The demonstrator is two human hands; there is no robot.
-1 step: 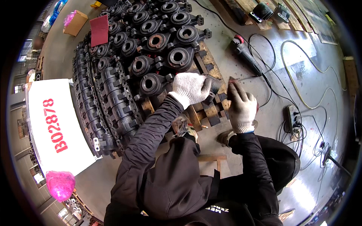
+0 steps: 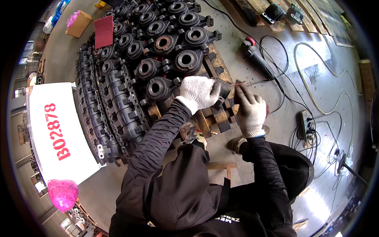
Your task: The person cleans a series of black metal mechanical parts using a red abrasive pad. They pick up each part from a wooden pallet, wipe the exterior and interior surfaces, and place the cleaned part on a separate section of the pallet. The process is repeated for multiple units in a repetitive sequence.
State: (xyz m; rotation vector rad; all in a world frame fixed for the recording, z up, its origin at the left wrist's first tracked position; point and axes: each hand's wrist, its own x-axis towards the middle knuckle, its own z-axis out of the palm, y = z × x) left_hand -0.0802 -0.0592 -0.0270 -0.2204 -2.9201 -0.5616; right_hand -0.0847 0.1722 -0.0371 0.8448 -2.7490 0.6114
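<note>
White knit gloves cover both hands, which meet over the near right corner of a wooden pallet [image 2: 215, 118] on the concrete floor [image 2: 327, 71]. The left hand [image 2: 197, 93] is curled down over a dark cast-iron housing [image 2: 223, 91], fingers wrapped round its top and holding it at the pallet's edge. The right hand [image 2: 249, 110] is just beside it, fingers pressed together and pinching a small reddish abrasive pad [image 2: 238, 83] that touches the housing's right side. Behind the hands, the pallet carries rows of like black castings [image 2: 166, 43] with round bores facing up, one of them rust-brown in the bore; more of them are stacked on their sides along the pallet's left edge [image 2: 106, 106]. A dark red sheet [image 2: 104, 31] lies on the castings at the far left corner. Off the pallet's right edge an angle grinder [image 2: 256, 57] lies on the floor, well apart from the hands, its black cord running toward a power strip [image 2: 306, 124] farther right among looping pale and black cables. Left of the pallet stands a white board with red markings [image 2: 59, 130], with a pink bag [image 2: 63, 193] near its lower end. A cardboard box [image 2: 79, 23] sits beyond the far left corner. The person wears dark sleeves and crouches at the pallet's near edge.
</note>
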